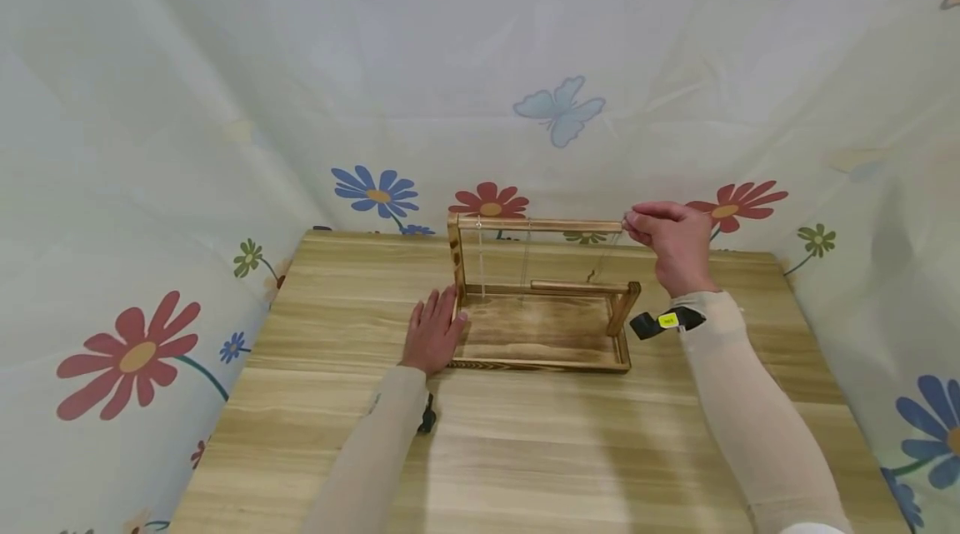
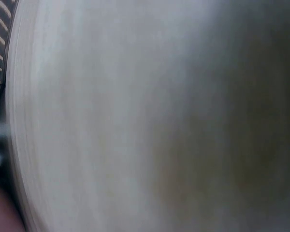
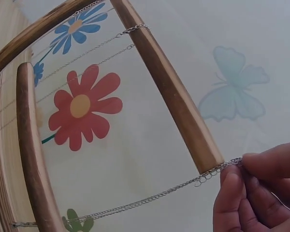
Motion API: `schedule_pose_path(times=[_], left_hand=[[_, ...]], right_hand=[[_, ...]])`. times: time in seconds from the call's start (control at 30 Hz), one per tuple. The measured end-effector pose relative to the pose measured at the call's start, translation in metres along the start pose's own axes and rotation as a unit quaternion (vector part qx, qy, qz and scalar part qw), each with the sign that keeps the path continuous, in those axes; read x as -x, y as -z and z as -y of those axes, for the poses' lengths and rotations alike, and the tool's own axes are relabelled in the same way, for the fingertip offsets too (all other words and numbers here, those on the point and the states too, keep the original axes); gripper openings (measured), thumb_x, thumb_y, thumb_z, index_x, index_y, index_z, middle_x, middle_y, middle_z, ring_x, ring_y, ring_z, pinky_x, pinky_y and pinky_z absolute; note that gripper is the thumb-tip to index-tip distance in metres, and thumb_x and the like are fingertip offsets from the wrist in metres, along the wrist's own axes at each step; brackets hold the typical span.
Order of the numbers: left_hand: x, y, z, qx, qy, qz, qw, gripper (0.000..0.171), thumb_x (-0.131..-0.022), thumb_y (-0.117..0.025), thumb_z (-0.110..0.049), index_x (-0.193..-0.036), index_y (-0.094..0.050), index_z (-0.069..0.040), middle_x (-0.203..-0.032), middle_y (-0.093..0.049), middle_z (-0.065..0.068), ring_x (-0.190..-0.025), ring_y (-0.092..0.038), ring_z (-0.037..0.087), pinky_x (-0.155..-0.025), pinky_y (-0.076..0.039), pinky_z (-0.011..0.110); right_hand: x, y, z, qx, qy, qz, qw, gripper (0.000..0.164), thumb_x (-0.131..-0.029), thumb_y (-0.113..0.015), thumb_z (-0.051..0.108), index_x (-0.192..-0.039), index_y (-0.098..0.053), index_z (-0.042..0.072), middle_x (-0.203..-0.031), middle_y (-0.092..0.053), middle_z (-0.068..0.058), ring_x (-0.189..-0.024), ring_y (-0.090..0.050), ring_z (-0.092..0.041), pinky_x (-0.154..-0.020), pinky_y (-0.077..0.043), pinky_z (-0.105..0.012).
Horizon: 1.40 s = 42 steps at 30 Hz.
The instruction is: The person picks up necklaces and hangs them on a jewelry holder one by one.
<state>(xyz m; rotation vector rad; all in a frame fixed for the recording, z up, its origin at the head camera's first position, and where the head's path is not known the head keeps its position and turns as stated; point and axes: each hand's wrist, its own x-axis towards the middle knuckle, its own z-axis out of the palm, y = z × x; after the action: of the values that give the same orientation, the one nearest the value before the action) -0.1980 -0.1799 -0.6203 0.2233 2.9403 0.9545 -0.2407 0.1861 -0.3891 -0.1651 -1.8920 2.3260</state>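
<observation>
A wooden jewelry stand (image 1: 555,326) with a tray base and two bars stands on the table. My right hand (image 1: 678,247) is at the free right end of its upper bar (image 1: 555,225). Thumb and fingers there pinch a thin silver chain necklace (image 3: 154,195), whose strands hang down past the lower bar (image 3: 34,145). Two more chains, a left one (image 1: 482,263) and a middle one (image 1: 526,263), dangle from the upper bar. My left hand (image 1: 435,332) rests with extended fingers at the left end of the base. The left wrist view is mostly blurred tabletop.
The wood-grain table (image 1: 517,442) extends around the stand. Behind and at both sides hangs a pale cloth (image 1: 420,42) printed with flowers and a butterfly; it comes close behind the upper bar. The stand's right post (image 1: 624,309) rises below my right hand.
</observation>
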Motion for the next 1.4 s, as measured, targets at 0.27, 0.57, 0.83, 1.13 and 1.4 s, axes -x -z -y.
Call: schedule_pose_path(times=[0.27, 0.57, 0.83, 1.13, 1.4], left_hand=[[-0.001, 0.001, -0.001, -0.011, 0.006, 0.0, 0.9999, 0.064, -0.114, -0.027, -0.045, -0.17, -0.014, -0.016, -0.176, -0.022, 0.006, -0.165, -0.011, 0.03, -0.133, -0.002, 0.053], [0.0, 0.002, -0.002, 0.002, -0.007, -0.007, 0.9999, 0.064, -0.114, -0.031, -0.041, -0.169, -0.018, -0.012, -0.174, -0.025, 0.012, -0.164, -0.014, 0.036, -0.132, -0.003, 0.057], [-0.001, 0.004, -0.003, -0.01, 0.002, 0.005, 0.9999, 0.064, -0.114, -0.03, -0.043, -0.169, -0.015, -0.015, -0.176, -0.021, 0.008, -0.165, -0.011, 0.032, -0.133, -0.002, 0.055], [0.0, 0.004, -0.003, -0.023, 0.01, 0.007, 0.9997, 0.063, -0.114, -0.028, -0.044, -0.17, -0.014, -0.018, -0.176, -0.02, 0.005, -0.165, -0.01, 0.029, -0.133, -0.002, 0.053], [0.001, 0.004, -0.004, -0.019, 0.01, 0.004, 0.9998, 0.063, -0.114, -0.03, -0.043, -0.169, -0.016, -0.016, -0.176, -0.022, 0.007, -0.165, -0.012, 0.031, -0.133, -0.003, 0.054]], right_hand=[[0.004, -0.002, 0.005, 0.038, 0.007, 0.017, 0.999, 0.008, -0.09, -0.079, 0.002, -0.095, -0.082, 0.008, -0.083, -0.078, 0.002, -0.077, -0.077, -0.009, -0.073, -0.063, -0.021], [0.0, -0.006, 0.004, 0.157, 0.027, -0.006, 0.987, 0.015, -0.093, -0.079, 0.014, -0.106, -0.081, 0.007, -0.089, -0.08, 0.007, -0.084, -0.071, -0.007, -0.077, -0.058, -0.019], [0.0, -0.011, 0.002, 0.191, 0.028, -0.004, 0.981, 0.023, -0.093, -0.081, 0.019, -0.111, -0.081, 0.006, -0.084, -0.077, 0.017, -0.095, -0.068, -0.009, -0.087, -0.053, -0.025], [0.008, -0.018, 0.003, 0.195, 0.041, -0.003, 0.98, 0.022, -0.092, -0.082, 0.02, -0.108, -0.081, 0.006, -0.081, -0.078, 0.016, -0.083, -0.07, -0.005, -0.074, -0.054, -0.023], [0.013, -0.023, 0.006, 0.169, 0.033, 0.008, 0.985, 0.015, -0.091, -0.082, 0.018, -0.102, -0.082, 0.008, -0.079, -0.078, 0.013, -0.073, -0.068, -0.007, -0.059, -0.052, -0.02]])
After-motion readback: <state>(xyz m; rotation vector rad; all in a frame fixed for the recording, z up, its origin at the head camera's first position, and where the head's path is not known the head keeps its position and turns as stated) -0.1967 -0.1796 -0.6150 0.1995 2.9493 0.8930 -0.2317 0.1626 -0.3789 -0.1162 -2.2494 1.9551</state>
